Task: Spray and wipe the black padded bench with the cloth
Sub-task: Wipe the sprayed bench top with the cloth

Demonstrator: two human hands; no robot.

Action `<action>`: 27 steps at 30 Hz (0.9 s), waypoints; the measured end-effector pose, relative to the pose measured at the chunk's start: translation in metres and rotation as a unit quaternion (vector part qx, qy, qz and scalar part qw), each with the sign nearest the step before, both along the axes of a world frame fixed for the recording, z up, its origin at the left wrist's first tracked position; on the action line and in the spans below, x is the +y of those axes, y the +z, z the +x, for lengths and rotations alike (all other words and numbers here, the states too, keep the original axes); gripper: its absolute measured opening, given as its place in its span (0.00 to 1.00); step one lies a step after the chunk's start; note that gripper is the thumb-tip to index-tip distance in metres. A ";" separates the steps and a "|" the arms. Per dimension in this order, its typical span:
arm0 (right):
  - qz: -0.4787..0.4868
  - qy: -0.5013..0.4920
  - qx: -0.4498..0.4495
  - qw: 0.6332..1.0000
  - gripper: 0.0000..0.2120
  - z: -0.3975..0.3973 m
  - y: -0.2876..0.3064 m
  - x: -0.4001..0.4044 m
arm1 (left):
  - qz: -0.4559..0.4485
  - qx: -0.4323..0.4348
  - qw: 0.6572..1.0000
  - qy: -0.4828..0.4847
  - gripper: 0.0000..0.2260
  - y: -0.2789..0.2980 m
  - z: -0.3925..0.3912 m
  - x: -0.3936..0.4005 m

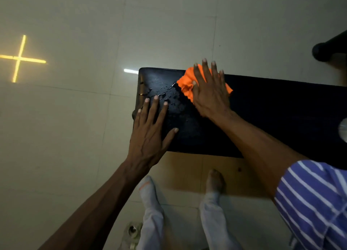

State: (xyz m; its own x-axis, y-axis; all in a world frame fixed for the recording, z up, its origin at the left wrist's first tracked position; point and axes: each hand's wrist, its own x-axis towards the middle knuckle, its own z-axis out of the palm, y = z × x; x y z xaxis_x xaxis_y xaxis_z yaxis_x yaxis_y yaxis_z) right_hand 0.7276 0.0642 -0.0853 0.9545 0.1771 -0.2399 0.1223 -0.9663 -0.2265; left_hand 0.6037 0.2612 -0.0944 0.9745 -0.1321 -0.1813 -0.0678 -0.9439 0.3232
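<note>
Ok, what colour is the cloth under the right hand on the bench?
Orange: the cloth shows bright orange under the right hand in the head view.

Black padded table [272,107], set on a pale tiled floor [75,137], running from centre frame out past the right edge. Left end wet: droplets and small pools of liquid [163,93] scattered over the padding. Crumpled orange cloth [185,86] lying on the top near the far edge, just right of the wet patch. Left hand [150,135] flat on the near left corner, fingers spread; right hand [210,91] pressed flat on the cloth. Surface right of the cloth dark, detail not discernible.
</note>
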 end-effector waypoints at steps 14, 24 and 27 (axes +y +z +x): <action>0.014 -0.004 -0.007 1.000 0.28 0.010 -0.003 0.059 | -0.018 0.001 1.000 0.008 0.34 -0.001 -0.014 0.006; 0.025 0.122 0.009 0.992 0.28 0.001 -0.004 0.052 | -0.041 -0.012 0.999 0.017 0.31 0.009 -0.025 0.018; 0.030 0.059 -0.002 0.998 0.28 -0.002 -0.003 0.078 | -0.058 -0.009 0.998 0.037 0.31 0.012 -0.028 0.021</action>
State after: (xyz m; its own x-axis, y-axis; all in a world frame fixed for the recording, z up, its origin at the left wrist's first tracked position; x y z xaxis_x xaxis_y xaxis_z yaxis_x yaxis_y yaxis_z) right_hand 0.7258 0.1425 -0.0886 0.9273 0.3018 -0.2216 0.2351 -0.9300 -0.2827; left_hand 0.5756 0.2824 -0.0824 0.9853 -0.0795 -0.1509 -0.0069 -0.9025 0.4307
